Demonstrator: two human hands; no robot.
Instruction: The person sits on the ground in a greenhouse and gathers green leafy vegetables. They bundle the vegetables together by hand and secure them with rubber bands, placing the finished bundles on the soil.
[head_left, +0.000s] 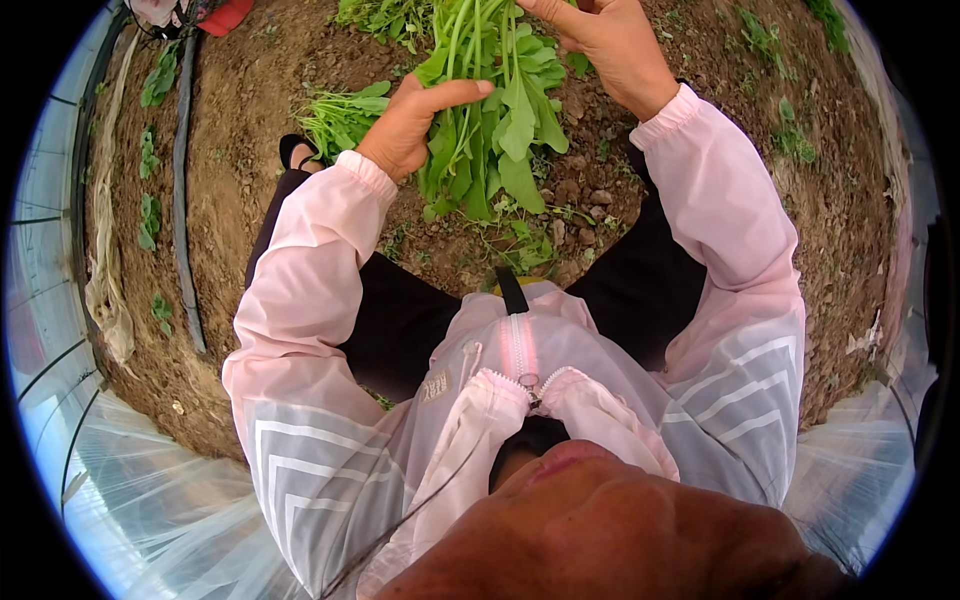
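Note:
A bunch of leafy greens (480, 142) hangs with its pale stems upward and its broad leaves down, above the soil between my knees. My left hand (412, 124) is closed around the bunch from the left, its thumb lying across the stems. At the upper right, my right hand (611, 52) holds thin stems of the greens at its fingertips, right at the picture's top edge. The upper ends of the stems are cut off by that edge. More cut greens (345, 116) lie on the ground left of my left hand.
Another heap of greens (386, 19) lies farther ahead. Small seedlings (148, 221) grow along a dark hose (184, 187) on the left. A red object (227, 16) is at the upper left. Clear plastic sheeting (180, 517) borders the soil behind and on both sides.

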